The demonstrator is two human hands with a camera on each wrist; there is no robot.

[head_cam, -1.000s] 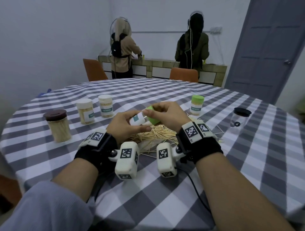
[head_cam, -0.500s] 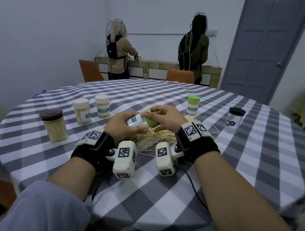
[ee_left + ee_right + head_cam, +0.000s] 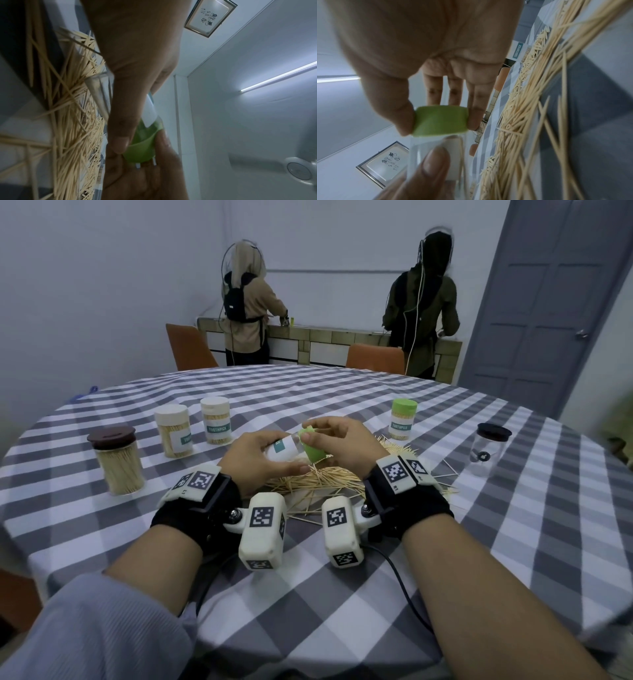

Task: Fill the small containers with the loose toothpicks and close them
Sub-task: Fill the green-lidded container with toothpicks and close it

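You've got the little clear container (image 3: 286, 447) wrapped in your left hand (image 3: 263, 462) and the green cap (image 3: 312, 446) pinched in your right hand (image 3: 342, 445), both held up over the toothpick pile (image 3: 325, 479) around the middle of the table (image 3: 513, 508). It looks light, smooth plastic, so it'll probably slip or flex if you squeeze hard; hold the body near the label and twist the cap by its sides. Filled jars sit toward the left edge and there's open cloth on the near side, so keep your wrists up off the sticks.
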